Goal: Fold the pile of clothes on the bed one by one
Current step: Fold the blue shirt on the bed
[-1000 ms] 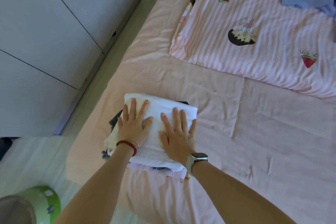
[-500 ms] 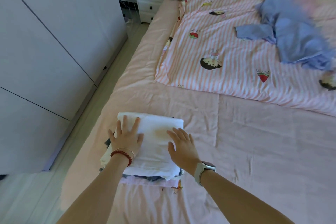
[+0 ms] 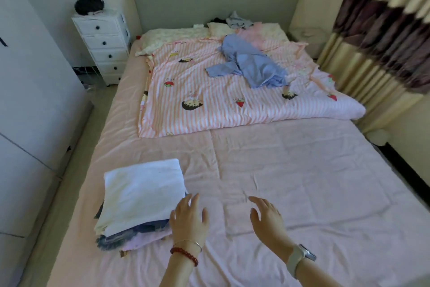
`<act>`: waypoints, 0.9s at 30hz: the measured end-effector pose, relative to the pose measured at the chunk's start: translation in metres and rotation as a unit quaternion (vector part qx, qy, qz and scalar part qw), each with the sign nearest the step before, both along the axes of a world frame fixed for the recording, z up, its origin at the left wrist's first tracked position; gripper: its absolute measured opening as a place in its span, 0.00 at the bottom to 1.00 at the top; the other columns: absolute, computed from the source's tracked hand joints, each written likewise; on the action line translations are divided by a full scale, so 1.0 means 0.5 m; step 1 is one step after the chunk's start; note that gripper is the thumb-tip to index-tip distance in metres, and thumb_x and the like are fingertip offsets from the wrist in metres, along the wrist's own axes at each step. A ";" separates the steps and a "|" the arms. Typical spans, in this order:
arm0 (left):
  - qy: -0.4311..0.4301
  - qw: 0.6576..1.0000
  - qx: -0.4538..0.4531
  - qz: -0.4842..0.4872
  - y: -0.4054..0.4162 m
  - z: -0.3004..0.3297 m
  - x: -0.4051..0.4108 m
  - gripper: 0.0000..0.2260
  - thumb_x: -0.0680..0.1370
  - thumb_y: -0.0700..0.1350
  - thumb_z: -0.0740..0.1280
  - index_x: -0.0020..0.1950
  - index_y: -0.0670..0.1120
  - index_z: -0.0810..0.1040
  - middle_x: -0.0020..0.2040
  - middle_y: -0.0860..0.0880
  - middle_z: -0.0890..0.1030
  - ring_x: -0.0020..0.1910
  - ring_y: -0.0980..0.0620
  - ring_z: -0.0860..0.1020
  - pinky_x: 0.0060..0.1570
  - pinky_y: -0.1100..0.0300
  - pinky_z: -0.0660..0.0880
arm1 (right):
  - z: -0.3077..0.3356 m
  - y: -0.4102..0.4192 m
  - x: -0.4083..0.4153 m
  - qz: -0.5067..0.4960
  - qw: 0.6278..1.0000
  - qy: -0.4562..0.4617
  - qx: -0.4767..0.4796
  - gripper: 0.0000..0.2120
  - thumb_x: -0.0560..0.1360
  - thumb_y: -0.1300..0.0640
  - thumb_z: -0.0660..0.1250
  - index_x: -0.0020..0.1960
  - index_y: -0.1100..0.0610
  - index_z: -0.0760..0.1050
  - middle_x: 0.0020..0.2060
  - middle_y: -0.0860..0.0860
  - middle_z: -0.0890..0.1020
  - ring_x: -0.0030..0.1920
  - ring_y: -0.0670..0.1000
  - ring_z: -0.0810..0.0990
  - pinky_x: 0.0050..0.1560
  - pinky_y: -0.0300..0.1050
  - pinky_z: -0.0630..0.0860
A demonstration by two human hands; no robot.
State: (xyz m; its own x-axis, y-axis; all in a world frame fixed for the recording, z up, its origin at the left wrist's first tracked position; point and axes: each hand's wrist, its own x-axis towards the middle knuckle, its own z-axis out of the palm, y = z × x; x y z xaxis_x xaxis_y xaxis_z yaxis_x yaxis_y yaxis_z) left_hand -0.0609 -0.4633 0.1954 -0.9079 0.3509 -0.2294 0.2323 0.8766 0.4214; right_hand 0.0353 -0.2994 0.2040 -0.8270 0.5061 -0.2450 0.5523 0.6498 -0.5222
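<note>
Head view: folded stack (image 3: 142, 196) near bed (image 3: 302, 182) edge.

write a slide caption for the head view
Both hands open beside the folded stack; blue shirt unfolded on the striped quilt.

Under the white top piece (image 3: 142, 191), the stack (image 3: 130, 237) just left of the left hand (image 3: 188, 219) shows only edges; its garments cannot be told apart. Both forearms run off the bottom edge. Far beyond the hands, clothes (image 3: 232, 21) by the headboard are too small to identify.
</note>
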 end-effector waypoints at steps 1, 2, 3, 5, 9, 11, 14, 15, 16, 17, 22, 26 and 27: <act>0.000 1.000 -0.014 -0.023 0.017 0.003 0.015 0.21 0.80 0.51 0.56 0.73 0.51 0.61 0.74 0.53 0.61 0.73 0.53 0.59 0.70 0.56 0.58 | 0.007 0.013 0.030 -0.017 1.000 0.000 0.000 0.19 0.80 0.57 0.55 0.70 0.53 0.65 0.66 0.49 0.71 0.67 0.50 0.69 0.68 0.46 0.62; -0.001 0.999 -0.021 -0.039 0.036 0.009 0.028 0.21 0.80 0.51 0.55 0.73 0.51 0.60 0.74 0.53 0.61 0.72 0.54 0.59 0.69 0.57 0.59 | 0.012 0.026 0.059 -0.033 0.999 0.004 -0.001 0.19 0.80 0.57 0.55 0.70 0.53 0.65 0.66 0.49 0.71 0.67 0.51 0.69 0.68 0.46 0.62; 0.000 0.998 -0.025 -0.054 0.057 0.017 0.040 0.21 0.80 0.51 0.55 0.73 0.52 0.59 0.73 0.53 0.61 0.72 0.54 0.60 0.69 0.57 0.59 | 0.018 0.042 0.089 -0.051 0.999 0.013 -0.004 0.18 0.80 0.58 0.56 0.70 0.54 0.66 0.66 0.50 0.72 0.67 0.51 0.69 0.68 0.47 0.62; 0.011 0.996 -0.031 -0.089 0.105 0.029 0.067 0.21 0.80 0.50 0.55 0.73 0.52 0.60 0.73 0.53 0.62 0.72 0.53 0.61 0.69 0.55 0.59 | 0.026 0.075 0.151 -0.093 0.995 0.032 -0.007 0.18 0.79 0.59 0.57 0.68 0.56 0.68 0.64 0.52 0.73 0.66 0.53 0.70 0.67 0.48 0.64; 0.005 0.990 -0.028 -0.136 0.188 0.036 0.139 0.21 0.80 0.49 0.55 0.73 0.52 0.60 0.73 0.52 0.61 0.72 0.52 0.59 0.70 0.51 0.57 | 0.017 0.139 0.271 -0.156 0.986 0.053 -0.028 0.17 0.78 0.63 0.59 0.66 0.59 0.71 0.62 0.54 0.75 0.64 0.56 0.72 0.63 0.48 0.66; 0.006 0.988 -0.026 -0.151 0.230 0.031 0.182 0.20 0.80 0.49 0.56 0.72 0.52 0.61 0.72 0.52 0.62 0.72 0.52 0.59 0.70 0.50 0.57 | 0.005 0.174 0.319 -0.162 0.985 0.048 -0.045 0.17 0.78 0.63 0.59 0.66 0.60 0.71 0.62 0.55 0.75 0.65 0.56 0.71 0.63 0.47 0.65; 0.003 0.984 -0.041 -0.171 0.312 0.027 0.251 0.21 0.80 0.50 0.55 0.73 0.51 0.60 0.73 0.52 0.60 0.72 0.51 0.58 0.71 0.49 0.55 | -0.006 0.246 0.382 -0.154 0.986 0.040 -0.054 0.17 0.78 0.63 0.59 0.66 0.60 0.70 0.63 0.56 0.74 0.65 0.56 0.69 0.66 0.48 0.64; 0.002 0.983 -0.048 -0.176 0.345 0.028 0.274 0.21 0.80 0.50 0.55 0.73 0.51 0.60 0.73 0.52 0.60 0.73 0.51 0.58 0.71 0.49 0.55 | -0.007 0.277 0.405 -0.150 0.987 0.037 -0.051 0.18 0.78 0.63 0.59 0.67 0.59 0.69 0.63 0.55 0.74 0.66 0.56 0.69 0.66 0.49 0.64; 0.003 0.982 -0.052 -0.179 0.381 0.030 0.299 0.21 0.80 0.50 0.54 0.73 0.51 0.59 0.73 0.52 0.60 0.73 0.51 0.57 0.71 0.49 0.54 | -0.007 0.311 0.431 -0.146 0.988 0.035 -0.046 0.18 0.78 0.63 0.59 0.67 0.59 0.69 0.63 0.55 0.74 0.66 0.56 0.69 0.67 0.49 0.64; 0.005 0.982 -0.053 -0.180 0.419 0.033 0.326 0.21 0.80 0.50 0.54 0.73 0.51 0.59 0.73 0.52 0.60 0.73 0.51 0.57 0.71 0.49 0.54 | -0.003 0.346 0.458 -0.143 0.989 0.033 -0.036 0.18 0.77 0.62 0.60 0.67 0.59 0.69 0.63 0.55 0.74 0.66 0.56 0.69 0.66 0.49 0.63; 0.028 0.972 -0.060 -0.225 0.625 0.033 0.474 0.20 0.80 0.50 0.56 0.72 0.52 0.60 0.72 0.53 0.62 0.72 0.52 0.59 0.70 0.50 0.55 | 0.020 0.530 0.626 -0.156 0.988 0.017 0.007 0.19 0.77 0.60 0.60 0.68 0.59 0.69 0.64 0.55 0.74 0.66 0.57 0.70 0.67 0.51 0.64; 0.028 0.954 -0.072 -0.290 0.792 0.032 0.583 0.21 0.80 0.50 0.55 0.73 0.52 0.59 0.72 0.53 0.62 0.72 0.53 0.58 0.71 0.49 0.54 | 0.039 0.652 0.753 -0.204 0.979 0.001 0.013 0.32 0.71 0.45 0.44 0.68 0.57 0.68 0.65 0.53 0.74 0.66 0.56 0.70 0.66 0.49 0.64; 0.031 0.948 -0.072 -0.309 0.833 0.031 0.606 0.21 0.80 0.50 0.55 0.73 0.52 0.60 0.72 0.53 0.62 0.72 0.53 0.58 0.71 0.50 0.54 | 0.040 0.682 0.782 -0.221 0.975 -0.001 0.015 0.35 0.69 0.44 0.41 0.68 0.57 0.68 0.65 0.54 0.74 0.66 0.56 0.70 0.66 0.48 0.64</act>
